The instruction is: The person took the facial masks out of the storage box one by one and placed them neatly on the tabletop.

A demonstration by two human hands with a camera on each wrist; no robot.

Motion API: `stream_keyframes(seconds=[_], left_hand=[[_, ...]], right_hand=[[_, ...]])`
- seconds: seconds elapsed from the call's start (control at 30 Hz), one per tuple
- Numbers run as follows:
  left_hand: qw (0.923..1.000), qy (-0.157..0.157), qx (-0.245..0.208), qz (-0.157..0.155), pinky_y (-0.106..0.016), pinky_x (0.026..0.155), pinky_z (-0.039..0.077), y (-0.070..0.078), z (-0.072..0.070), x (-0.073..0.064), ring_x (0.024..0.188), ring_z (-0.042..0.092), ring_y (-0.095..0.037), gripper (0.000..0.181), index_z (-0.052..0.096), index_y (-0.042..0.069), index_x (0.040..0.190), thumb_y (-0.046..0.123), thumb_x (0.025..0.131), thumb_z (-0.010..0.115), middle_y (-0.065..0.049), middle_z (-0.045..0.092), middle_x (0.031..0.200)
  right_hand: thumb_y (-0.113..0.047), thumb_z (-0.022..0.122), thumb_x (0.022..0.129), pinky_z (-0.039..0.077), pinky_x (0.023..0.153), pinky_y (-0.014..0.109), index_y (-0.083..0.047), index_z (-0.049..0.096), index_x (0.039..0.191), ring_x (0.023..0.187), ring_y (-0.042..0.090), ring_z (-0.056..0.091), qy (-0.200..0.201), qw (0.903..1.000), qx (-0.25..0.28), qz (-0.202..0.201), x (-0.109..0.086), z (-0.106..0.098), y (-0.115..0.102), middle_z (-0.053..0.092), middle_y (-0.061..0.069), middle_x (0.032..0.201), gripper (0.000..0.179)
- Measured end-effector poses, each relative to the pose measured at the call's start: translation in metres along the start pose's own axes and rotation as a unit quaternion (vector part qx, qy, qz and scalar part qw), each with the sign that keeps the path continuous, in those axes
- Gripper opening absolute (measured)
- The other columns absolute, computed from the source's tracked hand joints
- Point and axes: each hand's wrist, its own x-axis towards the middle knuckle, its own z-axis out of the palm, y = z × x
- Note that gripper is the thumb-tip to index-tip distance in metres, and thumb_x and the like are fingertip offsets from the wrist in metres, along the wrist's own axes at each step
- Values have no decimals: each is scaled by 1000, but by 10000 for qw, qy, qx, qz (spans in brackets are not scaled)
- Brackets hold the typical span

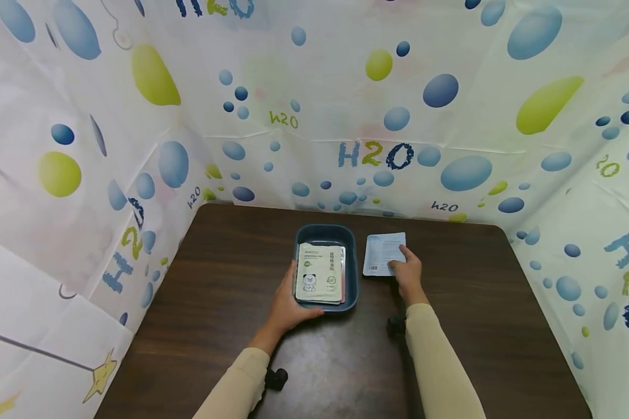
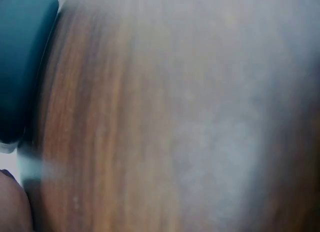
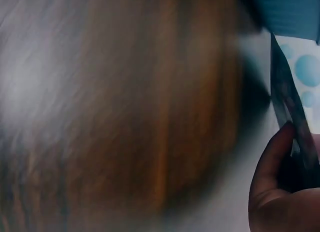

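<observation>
Inside a dotted sheet (image 1: 314,64), something might slip

Round the brown table (image 1: 230,262) goes the sheet. A dark blue tub (image 1: 353,273) sits on the table. The person's left hand (image 1: 287,304) hugs its near left corner, thumb along the front, fingers along the side. Packets lie piled in the tub, and the top packet (image 1: 314,267) has a bear on it. The right hand (image 1: 411,274) pinches the edge of a light blue packet (image 1: 381,255), which is just right of the tub, not in it.

This thin packet seems held by one edge only, so it could bend or drop if the pinch gets loose. It might bump the tub's rim if it came across too low. A hard push from the left hand could slide the tub.
</observation>
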Motion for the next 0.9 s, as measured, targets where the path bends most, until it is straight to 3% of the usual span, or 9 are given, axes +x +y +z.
stream_keyframes(seconds=[0.1, 0.2, 0.4, 0.5, 0.6, 0.67, 0.9], left_hand=[[9999, 27, -121, 117, -60, 120, 32, -4, -1, -1, 152, 32, -37, 143, 16, 14, 165, 38, 53, 102, -16, 27, 168], [9998, 13, -121, 138, -60, 120, 31, -5, -2, -2, 153, 32, -38, 142, 17, 14, 165, 38, 54, 101, -17, 27, 168], [9998, -102, -172, 33, -61, 121, 30, -8, 0, -1, 154, 29, -36, 141, 15, 19, 165, 41, 56, 100, -12, 25, 169], [9998, -80, -199, -30, -61, 121, 29, -9, 2, -1, 154, 29, -35, 141, 15, 20, 165, 41, 56, 100, -11, 25, 170], [9998, -81, -175, -51, -61, 121, 29, -9, 2, -2, 154, 30, -35, 140, 14, 20, 166, 41, 56, 100, -11, 26, 169], [9998, -72, -189, -27, -61, 121, 30, -9, 2, -2, 154, 30, -36, 141, 14, 20, 166, 40, 56, 100, -12, 26, 169], [9996, -57, -279, 60, -63, 120, 29, -6, -1, 0, 154, 29, -38, 140, 15, 19, 165, 38, 56, 101, -14, 26, 169]], right_hand=[[11, 55, 84, 33, 120, 50, 3, 33, 157, 151, 37, 32, -70, 9950, -953, -276, 0, 1, 6, 30, 23, 165, 76], [7, 56, 82, 33, 121, 53, 3, 34, 156, 151, 41, 32, -98, 9813, -1856, -498, -1, 2, 12, 32, 24, 164, 78], [1, 57, 85, 25, 123, 59, 3, 33, 157, 151, 48, 26, -200, 9605, -2627, -901, -1, -3, 25, 28, 27, 165, 76], [-11, 58, 94, 16, 120, 67, -2, 33, 158, 153, 49, 14, -364, 9410, -3250, -871, 0, -7, 27, 16, 25, 169, 70], [-25, 56, 101, 13, 115, 70, -7, 34, 159, 156, 45, 7, -560, 9191, -3831, -730, -1, -13, 27, 7, 20, 172, 65], [-32, 54, 103, 13, 115, 70, -9, 33, 160, 157, 43, 4, -685, 9094, -4046, -672, -2, -15, 27, 4, 20, 172, 64], [-34, 53, 104, 15, 115, 70, -7, 33, 160, 158, 41, 5, -713, 9086, -4055, -698, -1, -17, 25, 5, 21, 172, 65]])
